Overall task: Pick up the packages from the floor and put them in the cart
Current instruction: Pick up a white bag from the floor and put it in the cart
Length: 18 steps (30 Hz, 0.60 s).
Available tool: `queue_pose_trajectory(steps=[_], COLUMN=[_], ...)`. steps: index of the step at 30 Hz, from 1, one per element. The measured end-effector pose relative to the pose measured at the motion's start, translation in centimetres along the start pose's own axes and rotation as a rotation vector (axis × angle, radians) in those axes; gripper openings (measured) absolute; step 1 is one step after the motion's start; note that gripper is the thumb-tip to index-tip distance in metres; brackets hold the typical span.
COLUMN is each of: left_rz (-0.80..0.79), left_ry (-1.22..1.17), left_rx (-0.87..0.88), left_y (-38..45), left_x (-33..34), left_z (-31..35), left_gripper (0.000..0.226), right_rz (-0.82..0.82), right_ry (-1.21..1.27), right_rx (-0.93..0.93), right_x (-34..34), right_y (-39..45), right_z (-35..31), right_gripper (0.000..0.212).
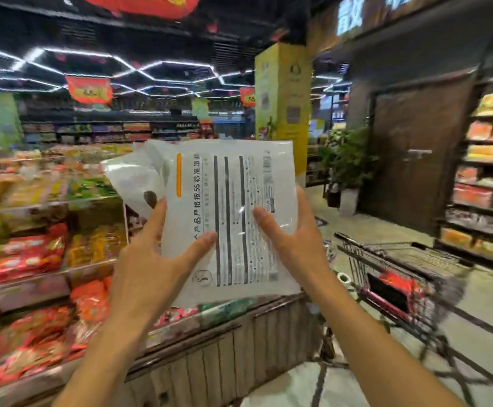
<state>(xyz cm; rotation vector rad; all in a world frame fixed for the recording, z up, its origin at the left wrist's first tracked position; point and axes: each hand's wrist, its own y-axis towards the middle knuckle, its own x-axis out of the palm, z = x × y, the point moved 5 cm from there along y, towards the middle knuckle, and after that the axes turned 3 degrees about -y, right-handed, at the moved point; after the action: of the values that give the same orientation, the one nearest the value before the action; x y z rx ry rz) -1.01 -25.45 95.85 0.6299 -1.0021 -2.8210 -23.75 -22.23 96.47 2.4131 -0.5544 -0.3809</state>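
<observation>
I hold white plastic packages with black printed text up at chest height, in the middle of the view. A second white package sticks out behind the front one on its left. My left hand grips the lower left side, thumb across the front. My right hand grips the lower right side, thumb on the printed face. The wire shopping cart stands on the floor to the right, below the level of the packages, blurred by motion.
A tiered display stand full of red, orange and yellow snack bags fills the left and sits directly below my hands. Shelves line the right side. A yellow pillar and a potted plant stand ahead. Tiled floor lies around the cart.
</observation>
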Motion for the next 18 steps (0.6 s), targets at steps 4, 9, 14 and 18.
queue_pose_trajectory(steps=[4,9,14,18], left_rz=[-0.098,-0.191,-0.303,-0.385], left_ry=[-0.122,-0.205,-0.260,-0.295], left_rx=[-0.014,-0.027,-0.022,0.003], left_y=[-0.2,-1.6,-2.8,-2.2], left_x=[11.3,24.8,36.5,44.6], left_z=[3.4,7.9,11.9,14.1], left_gripper=[0.100,0.102,0.090,0.089], right_rz=[0.094,0.190,0.283,0.367], right_ry=[-0.111,-0.188,-0.279,-0.340], right_rx=[0.039,0.081,0.176,0.241], right_x=[-11.4,-24.2,-34.7,-41.2], right_y=[0.4,0.4,0.1,0.8], right_z=[3.7,8.5,13.4,17.6], right_gripper=[0.054,0.051,0.058,0.062])
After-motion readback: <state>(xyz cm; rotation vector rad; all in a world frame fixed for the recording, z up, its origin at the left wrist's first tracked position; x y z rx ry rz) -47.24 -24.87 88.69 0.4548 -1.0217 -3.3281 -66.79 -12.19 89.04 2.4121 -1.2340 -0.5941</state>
